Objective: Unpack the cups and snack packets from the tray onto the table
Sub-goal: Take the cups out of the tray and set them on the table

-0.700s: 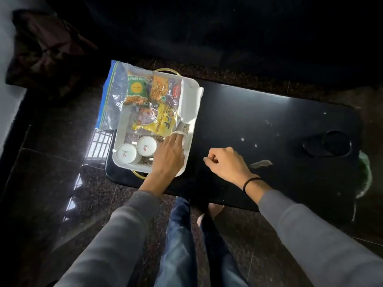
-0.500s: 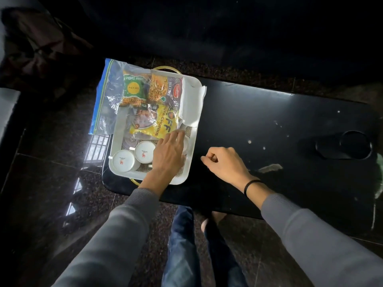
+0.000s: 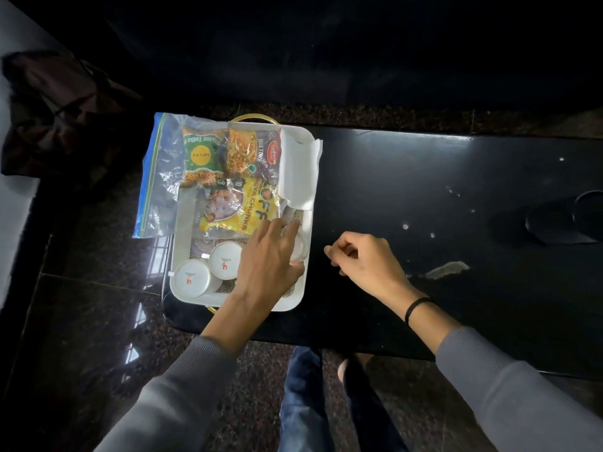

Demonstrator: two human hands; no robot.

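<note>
A white tray (image 3: pixel 182 220) sits on the left end of the black table (image 3: pixel 408 197). Inside it a clear zip bag (image 3: pixel 163 177) holds a green snack packet (image 3: pixel 200 158), an orange mixture packet (image 3: pixel 251 154) and a yellow soya chunks packet (image 3: pixel 241 210). Two upturned white cups (image 3: pixel 191 278) (image 3: pixel 225 257) stand at the tray's near left. My left hand (image 3: pixel 270 256) is wrapped over a third white cup (image 3: pixel 301 246) at the tray's near right. My right hand (image 3: pixel 365 265) rests on the table beside the tray, fingers curled, holding nothing.
A white paper napkin (image 3: pixel 301 168) lies along the tray's right side. A round recess (image 3: pixel 584 216) is sunk into the table's far right, with a torn scrap (image 3: pixel 447 269) near the middle. Dark cloth (image 3: pixel 62 102) lies on the floor at left. My legs are under the table.
My left hand has closed further around the right-hand cup in the tray. My right hand has stayed beside the tray. The view has shifted slightly.
</note>
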